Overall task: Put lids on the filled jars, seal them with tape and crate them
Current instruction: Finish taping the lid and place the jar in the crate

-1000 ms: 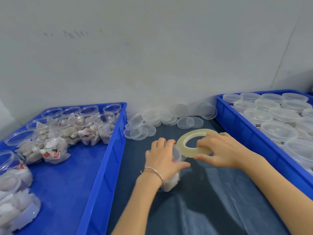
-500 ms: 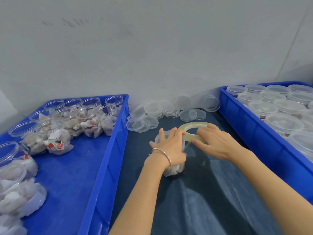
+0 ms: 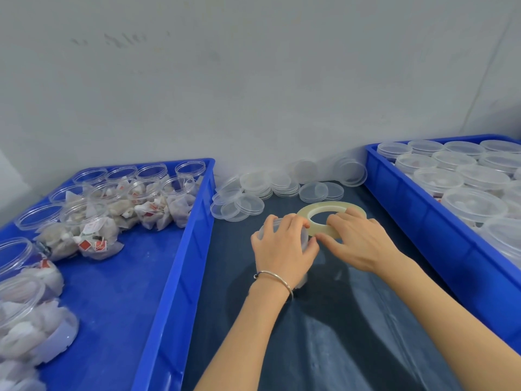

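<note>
Gripped from above by the left hand (image 3: 284, 246), a lidded jar (image 3: 265, 231) stands on the dark table (image 3: 352, 334) while the right hand (image 3: 356, 242) holds a tape roll (image 3: 327, 210) against it, between two blue crates (image 3: 180, 249).

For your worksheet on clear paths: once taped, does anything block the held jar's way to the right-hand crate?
Only the crate's own blue side wall stands between the jar and the lidded jars; it must be lifted over.
</note>
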Demonstrator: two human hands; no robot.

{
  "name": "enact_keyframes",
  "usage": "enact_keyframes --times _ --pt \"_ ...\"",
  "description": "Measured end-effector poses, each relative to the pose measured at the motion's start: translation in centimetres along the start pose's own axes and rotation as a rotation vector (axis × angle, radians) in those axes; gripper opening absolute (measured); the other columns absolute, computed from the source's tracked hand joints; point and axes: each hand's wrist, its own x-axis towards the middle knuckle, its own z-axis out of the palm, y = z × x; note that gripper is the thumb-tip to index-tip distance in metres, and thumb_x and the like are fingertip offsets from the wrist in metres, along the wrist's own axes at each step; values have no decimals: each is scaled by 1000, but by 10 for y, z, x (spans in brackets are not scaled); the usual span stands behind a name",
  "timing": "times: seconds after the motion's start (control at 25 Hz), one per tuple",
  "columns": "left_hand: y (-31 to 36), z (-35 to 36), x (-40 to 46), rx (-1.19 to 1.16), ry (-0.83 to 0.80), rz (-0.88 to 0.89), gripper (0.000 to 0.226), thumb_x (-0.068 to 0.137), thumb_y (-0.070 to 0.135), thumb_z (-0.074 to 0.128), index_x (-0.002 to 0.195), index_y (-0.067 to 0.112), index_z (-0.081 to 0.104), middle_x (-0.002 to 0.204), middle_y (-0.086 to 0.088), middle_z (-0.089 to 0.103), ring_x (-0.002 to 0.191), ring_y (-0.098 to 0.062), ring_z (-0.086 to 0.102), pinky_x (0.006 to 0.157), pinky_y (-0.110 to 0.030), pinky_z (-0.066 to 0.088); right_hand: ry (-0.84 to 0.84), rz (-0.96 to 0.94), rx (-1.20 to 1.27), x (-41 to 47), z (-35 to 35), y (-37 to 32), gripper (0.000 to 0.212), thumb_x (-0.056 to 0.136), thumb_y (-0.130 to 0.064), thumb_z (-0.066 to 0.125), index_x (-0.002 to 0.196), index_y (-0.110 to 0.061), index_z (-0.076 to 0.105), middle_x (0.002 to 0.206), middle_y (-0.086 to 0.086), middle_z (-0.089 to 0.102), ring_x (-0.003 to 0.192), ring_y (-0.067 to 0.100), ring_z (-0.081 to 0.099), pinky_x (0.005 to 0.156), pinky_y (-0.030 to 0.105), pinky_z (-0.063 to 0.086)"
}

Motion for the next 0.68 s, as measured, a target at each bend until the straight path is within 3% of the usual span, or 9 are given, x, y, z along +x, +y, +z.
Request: enact_keyframes --times 0.48,0.68 --pt "-3 2 2 -78 132 97 16 80 39 61 93 29 63 104 19 63 109 -13 52 80 -35 41 42 45 1 -8 2 -2 42 94 -56 34 70 -21 36 71 -10 41 83 11 37 68 31 33" --pt "-5 0 12 -115 113 157 18 76 35 63 92 28 68 95 16 64 97 -12 56 75 -32 42 26 170 0 -17 -2 -14 43 95 -58 30 67 -25 28 74 -11 40 88 10 32 78 38 42"
